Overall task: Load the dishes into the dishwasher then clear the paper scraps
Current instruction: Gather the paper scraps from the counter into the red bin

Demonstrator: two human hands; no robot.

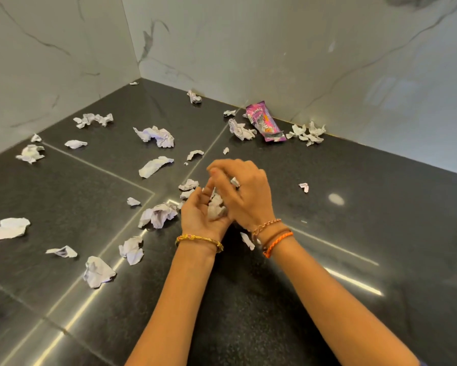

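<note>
The countertop is black with a fine grey speckle and thin pale seams. The wall is white marble with dark grey veins. The paper scraps are white (some tinged lilac). The wrapper is bright pink and purple. The left bangle is gold; a right cord bracelet is orange.
</note>
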